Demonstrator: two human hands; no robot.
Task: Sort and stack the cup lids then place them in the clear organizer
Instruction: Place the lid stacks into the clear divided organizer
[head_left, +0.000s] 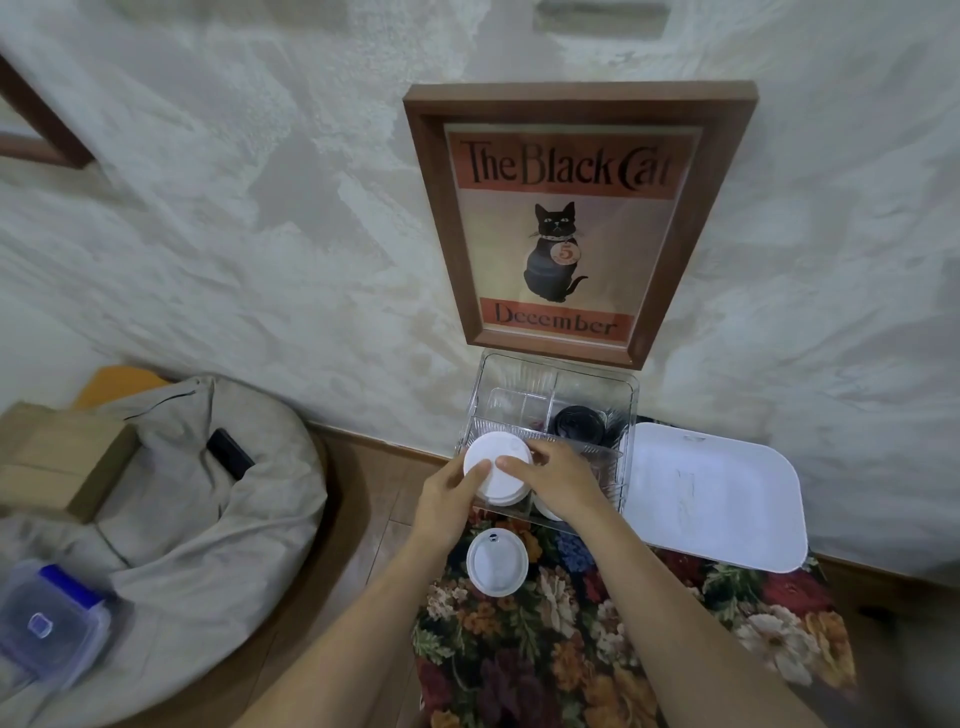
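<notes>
Both hands hold a stack of white cup lids (497, 466) over the front left part of the clear organizer (556, 379). My left hand (451, 498) grips the stack's left side, thumb on top. My right hand (556, 480) grips its right side, thumb also on the top lid. A black lid stack (578, 423) sits in the organizer's right compartment. Another white lid (497, 562) lies on the floral cloth (649, 639) in front. A further white lid (545, 510) peeks out below my right hand.
A white tray (714, 496) lies right of the organizer. A framed cat poster (571, 218) leans on the wall behind it. A grey beanbag (208, 519) with a dark phone (230, 453) lies left, with a plastic box (47, 623) and cardboard box (57, 457).
</notes>
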